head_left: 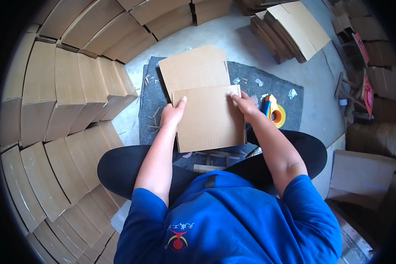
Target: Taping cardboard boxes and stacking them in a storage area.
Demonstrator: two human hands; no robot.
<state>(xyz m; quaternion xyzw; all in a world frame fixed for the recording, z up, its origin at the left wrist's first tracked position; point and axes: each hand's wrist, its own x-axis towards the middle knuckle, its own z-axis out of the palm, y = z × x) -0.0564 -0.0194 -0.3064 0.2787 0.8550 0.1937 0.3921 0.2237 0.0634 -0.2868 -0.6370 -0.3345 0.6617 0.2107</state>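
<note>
Head view: cardboard box [212,121] lay between left hand [171,115] and right hand [247,107], roughly square, no clear long axis. Left fingers gripped upper left edge, right fingers upper right corner; both hands equally near. Cardboard piece [193,68] lay beyond far edge.

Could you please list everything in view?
mat: at least one, dark grey, on the floor
held carton: one, brown, between both hands
cardboard panel: one, brown, just beyond the held carton
tape dispenser with yellow roll: one, orange and blue, on the mat
scraps: several, pale, on the mat
flattened cardboard: one stack, brown, upper right
stacked cartons: many, brown, left and top
cardboard box: one, pale brown, right side
strips: two, pink-red, right edge, kind unclear
T-shirt: one, blue, bottom centre
trousers: one pair, black, lower centre
left hand: one, bare, carton's left edge
right hand: one, bare, carton's right edge
</note>
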